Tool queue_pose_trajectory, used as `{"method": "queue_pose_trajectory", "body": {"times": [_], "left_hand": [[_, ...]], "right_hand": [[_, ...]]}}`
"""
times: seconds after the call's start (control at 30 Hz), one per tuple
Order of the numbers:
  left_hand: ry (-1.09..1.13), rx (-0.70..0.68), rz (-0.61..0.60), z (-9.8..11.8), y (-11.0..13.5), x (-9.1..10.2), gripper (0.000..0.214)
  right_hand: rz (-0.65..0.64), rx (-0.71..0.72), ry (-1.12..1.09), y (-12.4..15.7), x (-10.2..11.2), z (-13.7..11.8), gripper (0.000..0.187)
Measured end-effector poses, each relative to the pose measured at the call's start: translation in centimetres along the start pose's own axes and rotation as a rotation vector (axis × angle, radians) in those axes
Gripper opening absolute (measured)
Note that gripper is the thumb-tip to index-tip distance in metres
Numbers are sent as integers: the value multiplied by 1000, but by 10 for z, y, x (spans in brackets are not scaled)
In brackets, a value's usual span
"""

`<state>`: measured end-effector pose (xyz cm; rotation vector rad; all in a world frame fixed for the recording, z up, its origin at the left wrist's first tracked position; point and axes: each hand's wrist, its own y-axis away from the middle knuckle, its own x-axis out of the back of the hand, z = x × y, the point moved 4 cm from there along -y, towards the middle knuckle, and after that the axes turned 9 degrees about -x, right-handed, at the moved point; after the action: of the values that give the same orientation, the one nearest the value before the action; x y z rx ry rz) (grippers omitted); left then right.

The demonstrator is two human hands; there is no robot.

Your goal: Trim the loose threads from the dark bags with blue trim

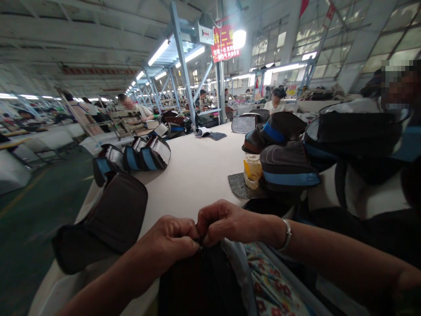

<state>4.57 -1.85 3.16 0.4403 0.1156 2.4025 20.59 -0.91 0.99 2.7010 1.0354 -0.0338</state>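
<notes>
Both my hands meet at the near edge of a long pale table (197,171). My left hand (167,243) and my right hand (226,221) pinch the top edge of a dark bag piece (197,281) that hangs down toward my lap. The fingertips of both hands touch each other at the fabric's edge. A bracelet sits on my right wrist. What lies between the fingers is too small to tell.
A brown and black bag panel (108,219) lies at the left. Blue-striped bag parts (141,158) stand farther back. A pile of bags (289,162) and a jar (252,170) sit at the right. A person (378,145) sits close on my right. Other workers sit farther back.
</notes>
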Motion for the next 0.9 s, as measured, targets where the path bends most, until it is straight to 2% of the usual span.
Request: {"method": "queue_pose_trajectory", "body": {"times": [0.17, 0.33, 0.5, 0.67, 0.8, 0.9], "left_hand": [[-40, -23, 0, 1, -1, 3, 21], [-41, -34, -50, 6, -1, 0, 19], [-32, -10, -62, 14, 3, -7, 24], [-77, -42, -27, 11, 2, -4, 25], [-53, -59, -32, 12, 3, -2, 21], [-98, -76, -13, 13, 3, -2, 29]], "right_hand": [[53, 74, 41, 8, 5, -8, 23], [91, 107, 211, 14, 3, -16, 29], [68, 136, 377, 10, 2, -15, 23], [45, 145, 329, 9, 8, -12, 24], [-22, 283, 257, 10, 10, -10, 25], [-75, 328, 157, 7, 12, -6, 25]]}}
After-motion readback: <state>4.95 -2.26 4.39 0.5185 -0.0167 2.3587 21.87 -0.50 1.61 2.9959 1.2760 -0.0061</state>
